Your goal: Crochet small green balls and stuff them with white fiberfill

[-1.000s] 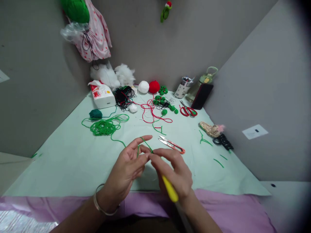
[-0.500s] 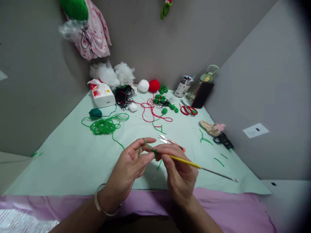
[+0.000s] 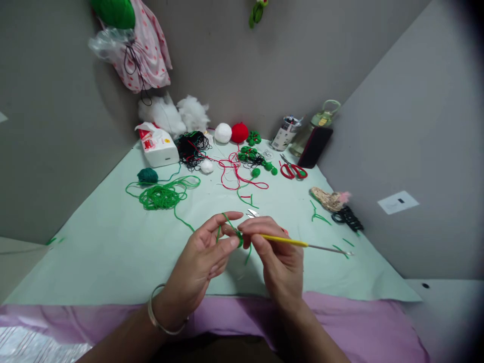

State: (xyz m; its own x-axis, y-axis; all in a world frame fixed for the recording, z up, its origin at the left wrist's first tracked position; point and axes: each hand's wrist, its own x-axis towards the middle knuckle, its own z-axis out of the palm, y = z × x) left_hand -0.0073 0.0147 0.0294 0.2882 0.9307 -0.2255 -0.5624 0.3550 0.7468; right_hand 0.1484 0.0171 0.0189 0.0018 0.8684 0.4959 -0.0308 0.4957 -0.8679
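My left hand (image 3: pixel 206 252) pinches a small green crochet piece (image 3: pixel 240 239) between thumb and fingers. Green yarn runs over its raised index finger and back to a loose heap of green yarn (image 3: pixel 161 196) on the table. In my right hand (image 3: pixel 282 262) is a crochet hook with a yellow grip (image 3: pixel 287 241); its bare metal end points right, and its other tip meets the green piece, partly hidden by fingers. Behind my right hand lie small scissors (image 3: pixel 252 213), mostly covered. A short green tail (image 3: pixel 248 254) hangs below the piece.
Red-handled scissors (image 3: pixel 294 171), a red yarn ball (image 3: pixel 239 132), a white yarn ball (image 3: pixel 223 132) and tangled black yarn (image 3: pixel 192 149) lie toward the back. A tissue pack (image 3: pixel 158 146) stands left; a bottle (image 3: pixel 321 121) and dark phone-like slab (image 3: pixel 315 147) lean right. Green scraps (image 3: pixel 321 218) lie right.
The hook has swung to a flatter angle, its free end moving up and left. My right hand has shifted slightly, covering more of the small scissors. My left hand stays nearly still.
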